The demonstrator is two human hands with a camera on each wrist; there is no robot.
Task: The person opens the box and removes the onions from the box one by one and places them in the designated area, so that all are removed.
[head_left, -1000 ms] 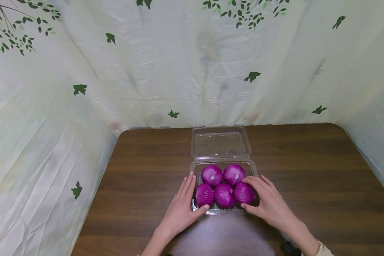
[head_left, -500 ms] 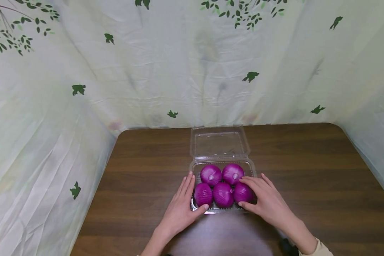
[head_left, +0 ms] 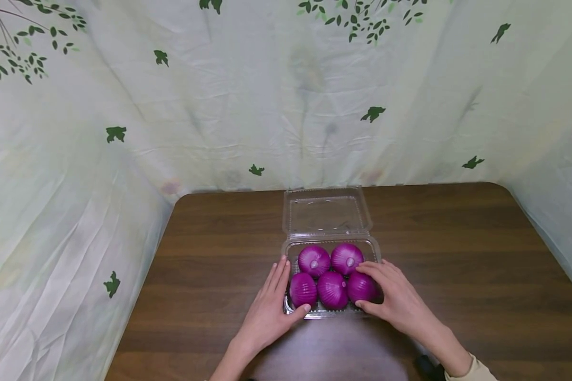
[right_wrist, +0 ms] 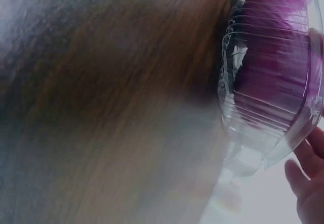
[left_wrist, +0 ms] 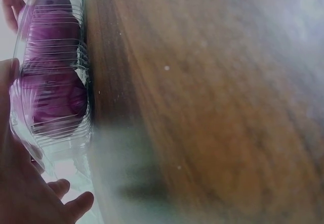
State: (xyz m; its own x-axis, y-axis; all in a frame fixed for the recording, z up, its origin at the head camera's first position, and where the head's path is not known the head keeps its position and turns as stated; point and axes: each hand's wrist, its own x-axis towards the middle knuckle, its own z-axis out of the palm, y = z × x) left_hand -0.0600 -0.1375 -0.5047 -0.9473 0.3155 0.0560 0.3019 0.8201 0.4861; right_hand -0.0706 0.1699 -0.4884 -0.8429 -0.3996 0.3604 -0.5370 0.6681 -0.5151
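Observation:
A clear plastic clamshell container (head_left: 322, 314) stands on the table with its lid folded back. Several peeled red onions fill it in two rows: two behind, three in front. My right hand (head_left: 402, 301) grips the front-right onion (head_left: 362, 287), thumb at its near side and fingertips over its far side. My left hand (head_left: 267, 312) lies along the container's left side, fingers straight and thumb at the front rim by the front-left onion (head_left: 303, 289). In the left wrist view the onions (left_wrist: 55, 92) show through the ribbed wall; the right wrist view shows an onion (right_wrist: 276, 67) behind the plastic.
The transparent lid (head_left: 328, 212) reaches toward the table's far edge. Brown wood-grain table (head_left: 219, 227) extends to both sides of the container. A pale curtain with leaf prints (head_left: 276, 95) hangs behind and beside the table. A dark wrist strap (head_left: 428, 366) shows below my right wrist.
The outer fingers of my right hand have drawn in closer to the others around the onion. My left hand and the container stay put; the head view has shifted slightly.

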